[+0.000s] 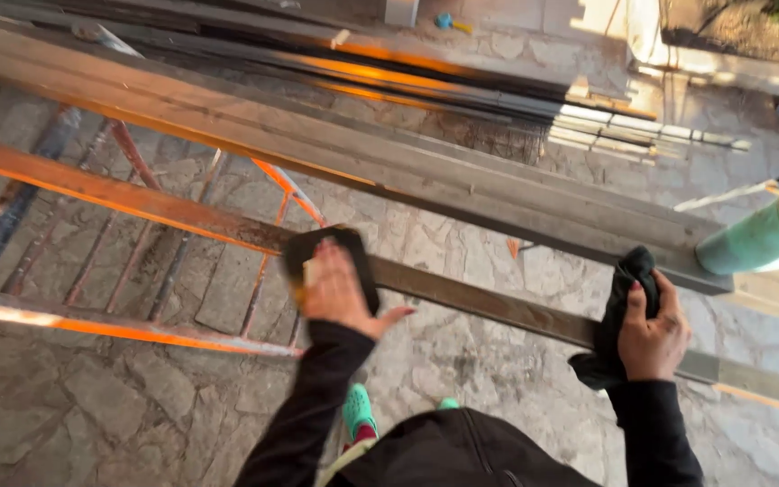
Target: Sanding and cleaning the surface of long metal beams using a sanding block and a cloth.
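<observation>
Open gaps lie between the metal bars (498, 307) (the green cylinder (755, 239) blocks the right end).

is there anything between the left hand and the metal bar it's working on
Yes: a dark pad lies under the left hand, pressed onto the metal bar. The right hand grips a dark cloth on it.
</observation>
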